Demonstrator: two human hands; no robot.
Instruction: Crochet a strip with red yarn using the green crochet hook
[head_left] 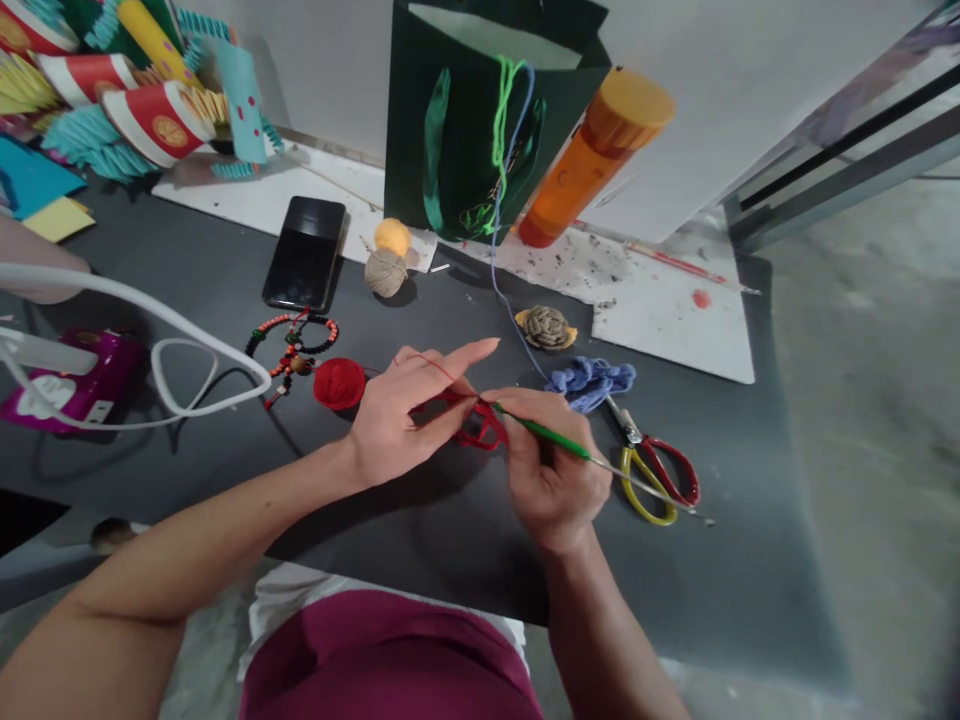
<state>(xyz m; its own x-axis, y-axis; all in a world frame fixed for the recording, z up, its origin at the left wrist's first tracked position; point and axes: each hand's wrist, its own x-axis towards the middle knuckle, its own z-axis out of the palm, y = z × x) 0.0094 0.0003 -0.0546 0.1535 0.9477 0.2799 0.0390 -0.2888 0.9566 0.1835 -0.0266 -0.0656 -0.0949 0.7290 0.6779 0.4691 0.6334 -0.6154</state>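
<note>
Between finger and thumb, my left hand (397,415) pinches a small piece of red crochet (481,430), with red yarn running over its raised index finger. My right hand (559,470) is closed round a crochet hook (551,433) with a green grip, its tip at the red stitches. Just left of my left hand lies a ball of red yarn (340,384). Beyond my right hand are a heap of blue crochet (592,382) and scissors (652,478) with one red and one yellow handle. The hook's thin metal shaft passes over the scissors.
Behind stand a dark green paper bag (409,130) and an orange cylinder (592,160). A black phone (305,252), small yarn balls (388,262), a beaded bracelet (294,352) and a brown crocheted turtle shape (547,328) lie about. A white cable (187,310) loops at left.
</note>
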